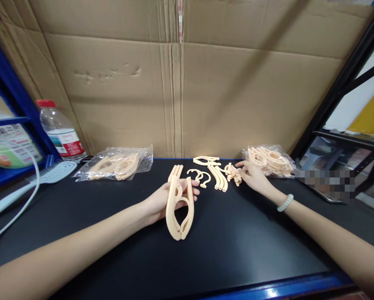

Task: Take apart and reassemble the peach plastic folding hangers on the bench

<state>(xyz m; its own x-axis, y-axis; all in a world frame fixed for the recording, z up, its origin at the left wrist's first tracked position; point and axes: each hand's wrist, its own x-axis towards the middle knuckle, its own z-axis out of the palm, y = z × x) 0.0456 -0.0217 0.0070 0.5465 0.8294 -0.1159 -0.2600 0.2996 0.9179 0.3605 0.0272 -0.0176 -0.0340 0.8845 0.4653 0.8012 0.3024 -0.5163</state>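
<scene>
My left hand (162, 202) is closed around a cream plastic folding hanger (171, 212), folded together with its curved arms pointing down toward me. My right hand (254, 177) reaches to a small heap of cream plastic pieces (234, 174), fingers stretched out and touching its edge. Whether a piece sits under those fingertips is hard to see. Between the hands lie loose hanger hooks (202, 178) and several curved hanger arms (218, 178). Behind them rests another flat hanger piece (205, 160). More straight-looking arms (175, 171) lie just beyond my left hand.
On the black table (237, 246), a clear bag of hanger parts (115, 164) lies left and a fuller bag (271, 160) right. A hairbrush (57, 171), white cable (33, 189) and plastic bottle (63, 135) are at left. Cardboard (252, 96) walls the back.
</scene>
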